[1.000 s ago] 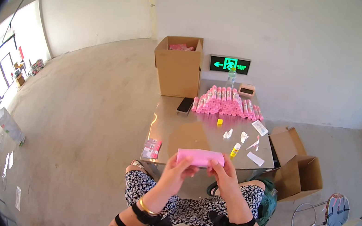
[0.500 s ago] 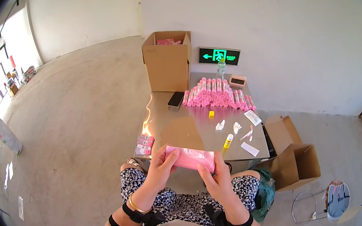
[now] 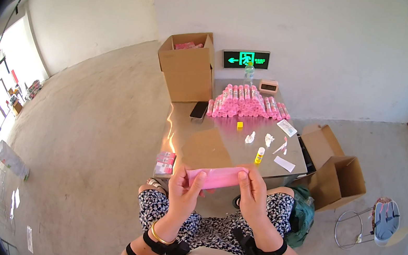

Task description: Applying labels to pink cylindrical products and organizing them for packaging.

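Between my two hands, above my lap at the near table edge, is a pink plastic roll (image 3: 218, 178), tilted with its right end higher. My left hand (image 3: 186, 186) grips its left end, thumb on top. Closed round the other end is my right hand (image 3: 253, 190), its thumb pressing the near face. Fingers behind the roll are mostly hidden. Across the metal table (image 3: 178, 123), a stack of similar pink rolls (image 3: 244, 103) with printed bands lies near the back. Pink-and-white labels (image 3: 165, 163) sit at the near left corner, beside a brown cardboard sheet (image 3: 206, 149).
A tall cardboard box (image 3: 186, 72) stands at the back left, an open box (image 3: 338, 182) on the right. On the table are a phone (image 3: 199, 110), a bottle (image 3: 249, 73), a small clock (image 3: 268, 86), a yellow cube (image 3: 240, 125), a glue stick (image 3: 260, 155) and crumpled paper (image 3: 269, 140).
The roll has tilted, its right end rising, and looks narrower. My left thumb has shifted along its near side. The view has moved slightly.
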### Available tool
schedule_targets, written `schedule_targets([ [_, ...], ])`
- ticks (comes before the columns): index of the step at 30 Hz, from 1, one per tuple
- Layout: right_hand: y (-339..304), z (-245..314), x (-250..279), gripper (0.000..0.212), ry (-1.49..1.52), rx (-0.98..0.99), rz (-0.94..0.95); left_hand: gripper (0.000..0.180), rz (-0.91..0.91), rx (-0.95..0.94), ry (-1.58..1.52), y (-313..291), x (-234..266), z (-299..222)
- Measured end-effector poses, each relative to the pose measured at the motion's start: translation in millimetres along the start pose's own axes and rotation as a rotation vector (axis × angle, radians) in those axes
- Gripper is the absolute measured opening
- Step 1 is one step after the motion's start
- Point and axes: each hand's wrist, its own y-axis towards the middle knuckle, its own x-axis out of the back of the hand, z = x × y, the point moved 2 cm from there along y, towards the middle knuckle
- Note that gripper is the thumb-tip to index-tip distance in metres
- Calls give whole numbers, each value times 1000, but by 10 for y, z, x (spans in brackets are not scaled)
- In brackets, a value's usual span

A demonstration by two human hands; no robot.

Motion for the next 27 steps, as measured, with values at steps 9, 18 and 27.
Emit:
schedule_targets([
  [9,-25,-109,-52,15,322,-266,111,20,33,-224,204,-17,15,-72],
  [18,-73,39,-100,11,-156,140,-19,14,193,177,-15,29,117,80],
  [27,-109,25,-201,6,24,-42,-65,12,95,59,0,56,164,52],
])
